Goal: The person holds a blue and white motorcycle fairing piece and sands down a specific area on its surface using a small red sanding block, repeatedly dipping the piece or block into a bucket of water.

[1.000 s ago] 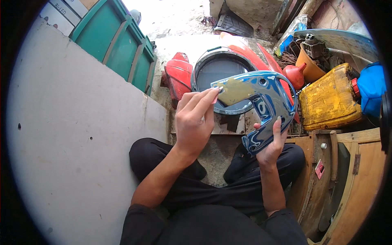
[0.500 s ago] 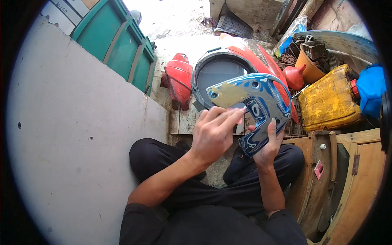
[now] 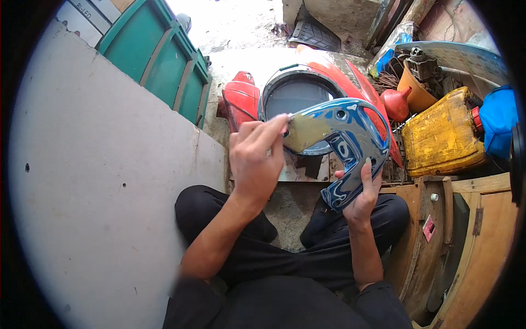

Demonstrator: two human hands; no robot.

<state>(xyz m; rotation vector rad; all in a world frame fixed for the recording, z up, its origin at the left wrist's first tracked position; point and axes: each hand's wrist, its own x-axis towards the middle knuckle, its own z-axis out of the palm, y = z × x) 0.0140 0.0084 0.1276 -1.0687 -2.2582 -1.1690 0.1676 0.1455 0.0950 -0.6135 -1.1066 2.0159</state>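
Observation:
A curved, glossy blue-and-grey vehicle body panel, with screw holes and a dull yellowish patch, is held up in front of me. My right hand grips its lower right edge, thumb on the face and fingers behind. At the panel's left tip, my left hand is closed, its fingertips pinching a small pink-and-grey piece mostly hidden by the fingers. Behind the panel stands a round black tub of greyish water, partly covered by it.
Red body panels lie left and right of the tub. A dirty yellow jerrycan, red funnel and orange bucket crowd the right. A white wall board borders my left, wooden furniture my right.
My left hand has moved left and slightly up, from the middle of the panel to its left tip. My right hand keeps the panel in nearly the same place.

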